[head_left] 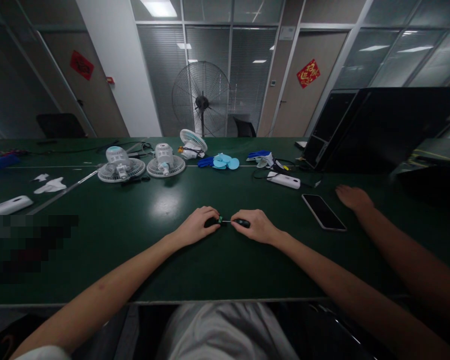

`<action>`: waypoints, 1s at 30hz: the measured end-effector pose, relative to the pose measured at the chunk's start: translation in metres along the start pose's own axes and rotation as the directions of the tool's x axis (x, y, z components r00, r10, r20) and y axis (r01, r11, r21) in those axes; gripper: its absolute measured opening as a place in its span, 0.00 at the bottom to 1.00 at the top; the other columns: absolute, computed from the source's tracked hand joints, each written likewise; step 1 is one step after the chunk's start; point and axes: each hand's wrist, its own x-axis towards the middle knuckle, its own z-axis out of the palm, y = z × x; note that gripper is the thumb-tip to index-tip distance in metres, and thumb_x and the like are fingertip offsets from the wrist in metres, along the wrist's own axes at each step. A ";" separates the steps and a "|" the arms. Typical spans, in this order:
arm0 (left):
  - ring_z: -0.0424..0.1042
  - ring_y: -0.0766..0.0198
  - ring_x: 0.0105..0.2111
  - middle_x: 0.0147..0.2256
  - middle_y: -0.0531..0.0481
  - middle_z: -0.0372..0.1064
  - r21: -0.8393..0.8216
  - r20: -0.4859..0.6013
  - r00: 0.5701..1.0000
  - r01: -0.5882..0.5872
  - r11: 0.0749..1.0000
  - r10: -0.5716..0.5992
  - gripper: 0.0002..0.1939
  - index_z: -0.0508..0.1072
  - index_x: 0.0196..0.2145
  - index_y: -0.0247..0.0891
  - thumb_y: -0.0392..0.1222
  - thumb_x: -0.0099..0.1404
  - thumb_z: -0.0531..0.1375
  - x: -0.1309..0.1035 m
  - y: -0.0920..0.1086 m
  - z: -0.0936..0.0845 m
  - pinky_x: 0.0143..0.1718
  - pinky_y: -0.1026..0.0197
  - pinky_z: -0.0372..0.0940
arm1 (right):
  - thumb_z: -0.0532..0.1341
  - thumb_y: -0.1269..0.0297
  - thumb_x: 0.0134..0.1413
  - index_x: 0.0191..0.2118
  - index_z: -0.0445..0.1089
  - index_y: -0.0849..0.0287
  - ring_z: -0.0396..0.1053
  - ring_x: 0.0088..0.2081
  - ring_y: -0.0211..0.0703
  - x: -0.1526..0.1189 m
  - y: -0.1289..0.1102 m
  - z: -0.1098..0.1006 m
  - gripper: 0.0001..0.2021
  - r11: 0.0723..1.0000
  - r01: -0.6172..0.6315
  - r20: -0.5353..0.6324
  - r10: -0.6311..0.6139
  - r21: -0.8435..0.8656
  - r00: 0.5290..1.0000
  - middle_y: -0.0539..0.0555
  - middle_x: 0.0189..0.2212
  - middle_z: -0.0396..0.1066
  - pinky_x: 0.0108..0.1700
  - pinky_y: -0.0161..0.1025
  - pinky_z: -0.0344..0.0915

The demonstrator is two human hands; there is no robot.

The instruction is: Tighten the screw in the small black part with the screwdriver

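Over the middle of the green table, my left hand (198, 226) is closed on a small black piece with a green circuit board (220, 219) at its right end. My right hand (258, 225) grips a screwdriver (242, 222) by its dark handle. The thin metal shaft points left, and its tip meets or nearly meets the board; the exact contact is too small to tell. Both hands rest low at the tabletop, fingers pinched inward toward each other.
Small fans (165, 162) lie at the back left, near light-blue discs (225, 161). A white power bank-like block (284, 180) and a phone (324, 212) lie to the right. Another person's hand (354, 197) rests beyond the phone. A large black monitor (390, 127) stands back right.
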 end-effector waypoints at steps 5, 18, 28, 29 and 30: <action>0.71 0.54 0.54 0.53 0.45 0.72 0.014 -0.003 1.000 -0.011 1.000 0.011 0.10 0.76 0.50 0.43 0.46 0.74 0.60 0.000 -0.002 0.001 0.59 0.49 0.65 | 0.60 0.58 0.70 0.50 0.77 0.54 0.77 0.40 0.44 0.003 -0.003 0.002 0.11 1.000 0.010 0.006 -0.010 -0.021 1.000 0.53 0.42 0.80 0.43 0.41 0.70; 0.70 0.54 0.53 0.53 0.45 0.72 0.050 0.015 1.000 -0.020 0.999 0.019 0.10 0.76 0.50 0.43 0.45 0.74 0.61 0.000 -0.001 0.000 0.57 0.49 0.65 | 0.60 0.55 0.71 0.49 0.76 0.53 0.76 0.44 0.48 0.007 -0.005 0.005 0.12 0.975 -0.066 -0.190 0.107 0.211 0.976 0.54 0.44 0.79 0.45 0.43 0.70; 0.63 0.53 0.66 0.62 0.43 0.68 0.036 0.083 0.983 -0.169 0.985 0.165 0.12 0.73 0.53 0.43 0.45 0.76 0.57 0.008 0.019 0.006 0.65 0.47 0.60 | 0.64 0.48 0.66 0.37 0.64 0.53 0.50 0.19 0.35 0.009 -0.050 -0.024 0.15 0.641 -0.018 -0.334 0.424 0.768 0.842 0.42 0.21 0.53 0.20 0.34 0.49; 0.61 0.53 0.67 0.63 0.43 0.68 0.025 0.102 0.976 -0.196 0.980 0.192 0.12 0.72 0.54 0.43 0.45 0.76 0.57 0.010 0.020 0.008 0.67 0.46 0.58 | 0.63 0.49 0.67 0.35 0.63 0.52 0.48 0.17 0.35 0.004 -0.062 -0.028 0.15 0.616 0.041 -0.351 0.391 0.787 0.851 0.41 0.19 0.51 0.20 0.34 0.48; 0.60 0.54 0.69 0.63 0.44 0.68 0.019 0.119 0.970 -0.214 0.977 0.210 0.12 0.72 0.54 0.43 0.45 0.77 0.56 0.011 0.021 0.010 0.68 0.46 0.57 | 0.59 0.48 0.70 0.35 0.63 0.51 0.47 0.17 0.36 -0.004 -0.072 -0.034 0.15 0.604 0.079 -0.360 0.360 0.793 0.861 0.41 0.17 0.50 0.20 0.35 0.48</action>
